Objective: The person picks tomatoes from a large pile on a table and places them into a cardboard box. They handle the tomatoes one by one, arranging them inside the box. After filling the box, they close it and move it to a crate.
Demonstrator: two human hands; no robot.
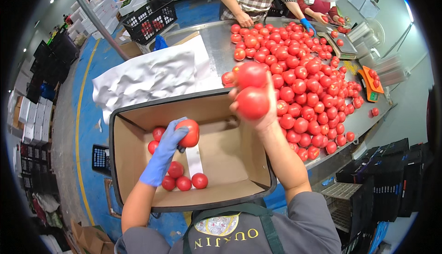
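Note:
My left hand [169,143], in a blue glove, grips a red tomato [189,133] over the left part of a paper-lined crate with a black rim [190,204]. Bare, my right hand [259,105] holds two large tomatoes [252,103], one above the other in the picture, over the crate's upper right corner. Several tomatoes [183,183] lie in the crate's left part, near a white strip [195,164] on the brown lining. To the right of the crate, a big heap of tomatoes [300,86] covers much of a metal table [217,48].
Crumpled white paper [148,74] lies beyond the crate. Two people stand across the table, their hands at tomatoes; one wears a blue glove [307,25]. An orange scale [372,85] and a flat scale [342,45] stand at the right. A metal pole [96,19] rises at the left.

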